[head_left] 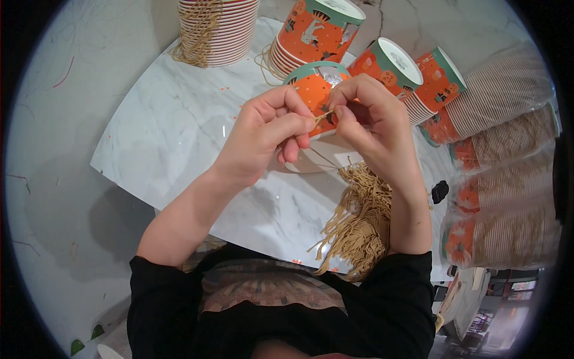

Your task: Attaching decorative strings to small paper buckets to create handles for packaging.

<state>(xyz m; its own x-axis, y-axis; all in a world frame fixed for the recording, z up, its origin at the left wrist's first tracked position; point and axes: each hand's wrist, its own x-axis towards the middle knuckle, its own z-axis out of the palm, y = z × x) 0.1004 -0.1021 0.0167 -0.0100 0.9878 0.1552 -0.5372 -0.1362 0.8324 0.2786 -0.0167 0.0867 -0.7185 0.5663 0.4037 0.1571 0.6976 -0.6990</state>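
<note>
Both my hands are raised over the middle of the table, close together. Thumb and fingers of my left hand (276, 122) pinch a thin tan cord (323, 116). My right hand (372, 119) pinches the same cord a short way to the right, so a small piece shows between them. Just behind my fingers stands an orange and green paper cup (311, 88), partly hidden by my hands. A strand of cord hangs from below my left hand toward a heap of tan cords (359, 221) beside my right forearm.
A tall stack of cups (218, 30) draped with cords stands at the far left. More upside-down cup stacks (323, 29) line the back. Plastic-wrapped cup sleeves (508, 137) lie along the right. A small black object (440, 191) sits by the right table edge.
</note>
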